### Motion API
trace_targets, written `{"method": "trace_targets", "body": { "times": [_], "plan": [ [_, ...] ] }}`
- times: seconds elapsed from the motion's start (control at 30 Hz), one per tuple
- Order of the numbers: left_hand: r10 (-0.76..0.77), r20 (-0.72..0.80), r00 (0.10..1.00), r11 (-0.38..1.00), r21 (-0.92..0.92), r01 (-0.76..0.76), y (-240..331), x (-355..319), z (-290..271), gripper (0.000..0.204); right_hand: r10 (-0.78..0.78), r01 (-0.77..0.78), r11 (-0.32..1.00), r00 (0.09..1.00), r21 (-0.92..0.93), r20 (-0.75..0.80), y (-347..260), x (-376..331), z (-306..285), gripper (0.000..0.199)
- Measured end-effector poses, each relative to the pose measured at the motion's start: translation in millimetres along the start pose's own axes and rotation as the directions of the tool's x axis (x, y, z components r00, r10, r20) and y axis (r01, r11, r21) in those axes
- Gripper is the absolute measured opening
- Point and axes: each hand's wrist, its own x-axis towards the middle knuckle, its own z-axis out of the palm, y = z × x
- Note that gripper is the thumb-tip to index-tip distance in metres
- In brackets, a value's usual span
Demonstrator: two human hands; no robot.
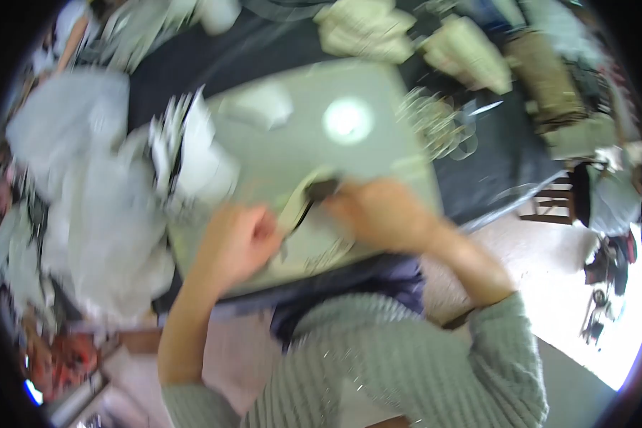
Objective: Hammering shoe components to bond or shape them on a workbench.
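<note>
Dark cloth covers the table [214, 64], which fills the upper field of my view; motion blur softens everything on it. Largest item on top is a grey-green flat board [321, 150], tilted in frame, with a bright light spot on its upper part. White crumpled sheets of plastic or fabric [85, 200] are heaped to its left, touching its left edge. Pale folded cloth pieces [367, 32] lie at the far edge, well apart from the hands. A clear, wiry tangle [439, 125] sits just beside the board's right edge.

I note both hands on the near part of the board. My left hand [239, 239] is curled into a loose fist, resting on a pale strip of material [299, 207] that lies on the board between the hands. My right hand [381, 214] is closed around a small dark tool [321, 191], its tip touching the strip. What kind of tool I cannot tell through the blur.
</note>
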Motion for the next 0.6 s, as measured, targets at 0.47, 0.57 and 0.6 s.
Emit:
{"method": "trace_targets", "body": {
  "times": [0.47, 0.57, 0.6],
  "plan": [
    [-0.039, 0.052, 0.998, 0.999, -0.006, 0.039, -4.5, -3.8, -4.2, 0.02, 0.103, -0.102, 0.995, 0.98, -0.013, 0.173, -12.2, -0.2, 3.8, 0.041],
    [-0.042, 0.043, 0.998, 0.999, 0.017, 0.041, 2.3, 1.4, -8.4, 0.022, 0.086, -0.082, 0.996, 0.989, -0.035, 0.118, -8.3, 0.3, 11.4, 0.039],
    [-0.032, 0.035, 0.999, 0.999, 0.042, 0.03, 0.8, 0.7, -7.3, 0.022, 0.079, -0.075, 0.997, 0.989, -0.032, 0.128, -10.7, -0.9, 11.5, 0.039]
  ]
}}
